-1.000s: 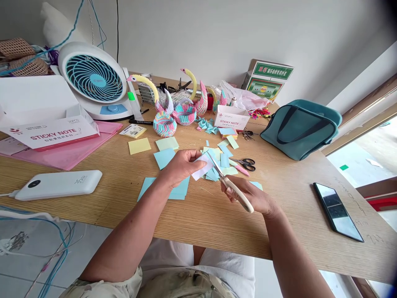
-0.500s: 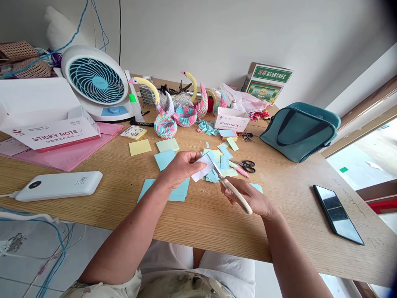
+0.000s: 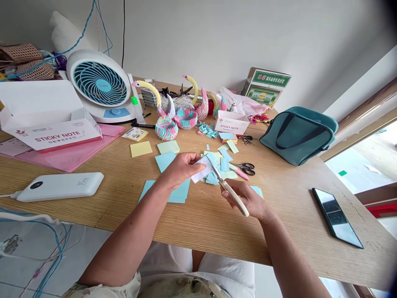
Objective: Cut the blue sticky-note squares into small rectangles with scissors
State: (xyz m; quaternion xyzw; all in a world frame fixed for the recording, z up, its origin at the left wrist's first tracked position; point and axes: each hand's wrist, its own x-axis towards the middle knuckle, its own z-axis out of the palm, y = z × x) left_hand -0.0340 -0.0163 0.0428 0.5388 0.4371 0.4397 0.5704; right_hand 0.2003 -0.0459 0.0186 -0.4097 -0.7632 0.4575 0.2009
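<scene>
A wooden bench (image 3: pixel 217 223) carries a teal bag (image 3: pixel 299 134). Well left of the bag stand paper swans (image 3: pixel 176 111) and a fan (image 3: pixel 101 87); before it lies a phone (image 3: pixel 337 217), with black scissors (image 3: pixel 246 167) and coloured notes (image 3: pixel 169 159) between.

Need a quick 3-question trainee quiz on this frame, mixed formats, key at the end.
1. True or false: the left hand pinches a small white paper slip.
2. Which tool does the right hand grip? A) the cream-handled scissors B) the black-handled scissors lying on the wooden table C) the black marker pen
3. Fill in: the dark smartphone lies to the ___ of the right hand.

Key: 1 true. 2 A, with the blades at the slip's edge. 3 right.
</scene>
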